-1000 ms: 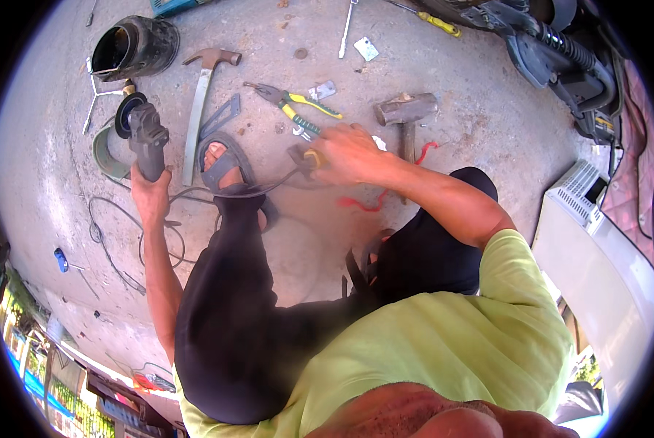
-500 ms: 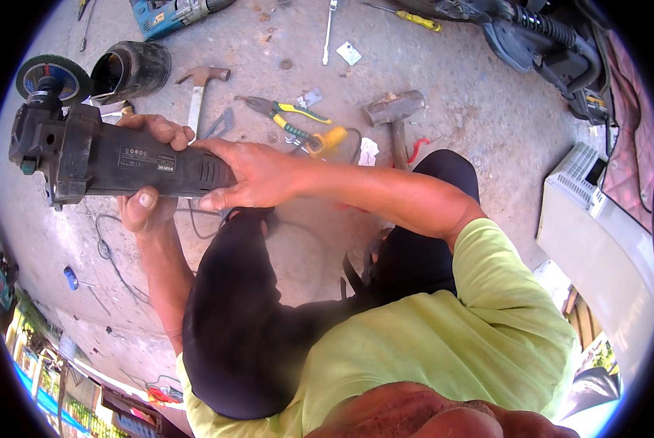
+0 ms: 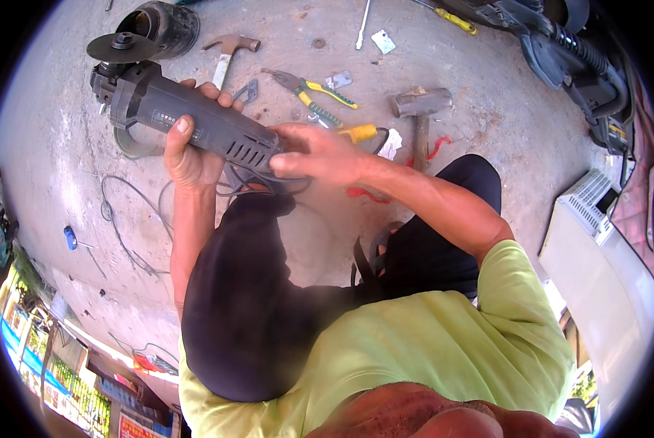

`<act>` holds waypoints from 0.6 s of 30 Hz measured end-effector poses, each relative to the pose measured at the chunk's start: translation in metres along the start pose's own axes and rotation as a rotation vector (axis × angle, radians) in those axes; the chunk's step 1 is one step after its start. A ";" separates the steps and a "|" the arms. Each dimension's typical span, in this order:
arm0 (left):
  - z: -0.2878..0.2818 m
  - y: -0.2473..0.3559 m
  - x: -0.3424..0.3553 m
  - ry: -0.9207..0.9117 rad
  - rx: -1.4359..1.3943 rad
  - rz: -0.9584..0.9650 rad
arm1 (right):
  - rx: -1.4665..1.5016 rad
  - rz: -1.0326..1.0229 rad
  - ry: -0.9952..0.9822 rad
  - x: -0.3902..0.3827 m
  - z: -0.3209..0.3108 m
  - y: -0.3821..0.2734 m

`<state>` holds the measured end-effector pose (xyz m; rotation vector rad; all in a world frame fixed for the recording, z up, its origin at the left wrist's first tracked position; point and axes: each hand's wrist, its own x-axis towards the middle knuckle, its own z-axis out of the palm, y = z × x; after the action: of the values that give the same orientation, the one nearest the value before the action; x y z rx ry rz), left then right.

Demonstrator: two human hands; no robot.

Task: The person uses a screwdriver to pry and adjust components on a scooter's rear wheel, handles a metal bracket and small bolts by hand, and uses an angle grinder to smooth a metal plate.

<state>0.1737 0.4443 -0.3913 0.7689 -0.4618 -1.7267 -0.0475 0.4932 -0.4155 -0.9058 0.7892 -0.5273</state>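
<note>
An angle grinder (image 3: 210, 131) with a dark grey body is held up in both hands, above the floor. Its round disc (image 3: 125, 47) sits at the far left end. My left hand (image 3: 198, 146) wraps round the middle of the body, thumb on the near side and fingers over the far side. At the rear end, by the vent slots, my right hand (image 3: 318, 155) grips the body with its thumb along the near edge. A dark cord (image 3: 298, 186) shows below the rear end. The palm sides of both hands are hidden.
Beyond the grinder lie a claw hammer (image 3: 226, 55), pliers with yellow-green handles (image 3: 320, 102), a heavy mallet (image 3: 420, 106) and a yellow-handled tool (image 3: 360, 133). A black pot (image 3: 177, 29) stands behind the disc. A blue-handled screwdriver (image 3: 70, 237) and loose cord (image 3: 115, 219) lie left. A white panel (image 3: 597, 270) is at right.
The grinder has tilted, its disc end swinging farther away and to the right. The disc now shows nearly edge-on. Both hands keep hold, and the right has shifted right with the rear end.
</note>
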 end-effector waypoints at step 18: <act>-0.021 0.005 0.008 -0.184 -0.747 -0.064 | 1.104 0.177 -0.245 0.015 0.036 0.003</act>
<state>0.1909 0.4369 -0.4050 0.0884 0.1046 -1.8497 -0.0097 0.5021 -0.4104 0.1267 0.2514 -0.5752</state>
